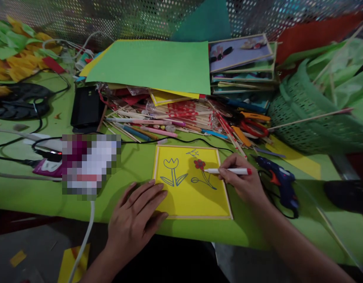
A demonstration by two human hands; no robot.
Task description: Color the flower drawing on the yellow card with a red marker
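Observation:
A yellow card [196, 196] with a thin wooden frame lies on the green table [22, 188] in front of me. Two flowers are drawn on it: a blue outline tulip [172, 169] at the left and a red-filled flower [199, 164] at the right. My right hand [243, 179] is closed around a white marker [228, 171] with a red cap end, its tip touching the red flower. My left hand [137, 212] rests flat, fingers spread, on the card's lower left corner.
A blue glue gun [280, 182] lies right of my right hand. Behind the card are a pile of sticks and pens [169, 120], orange scissors [252, 125], green paper sheets [157, 65], stacked framed cards [240, 63], a black phone [86, 108] and a green basket [311, 114]. Cables run at the left.

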